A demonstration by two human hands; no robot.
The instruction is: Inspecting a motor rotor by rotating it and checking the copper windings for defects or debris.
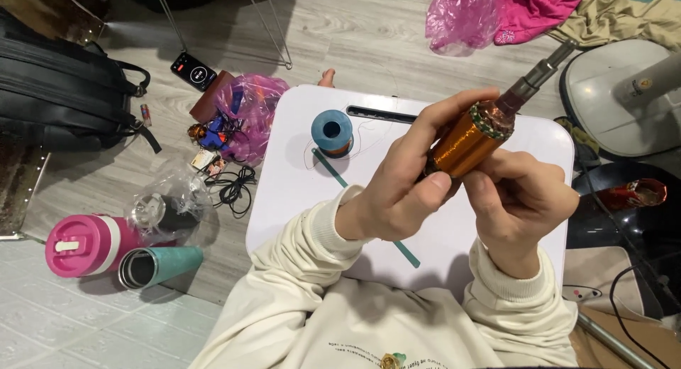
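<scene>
Head view: both hands hold a motor armature [469, 143] wound with copper wire above the middle of a small white lap table [298, 177]. The left hand [397, 191] is clamped around the armature's lower end, thumb along its side. The right hand [521, 199] grips it from the right, fingers closed on the winding. Its steel shaft [543, 71] points up toward the table's far right corner. Near the table's far edge stands a blue spool of copper wire [332, 132], and a thin green strip [340, 177] runs diagonally from beside the spool toward the near edge, passing under the left wrist.
</scene>
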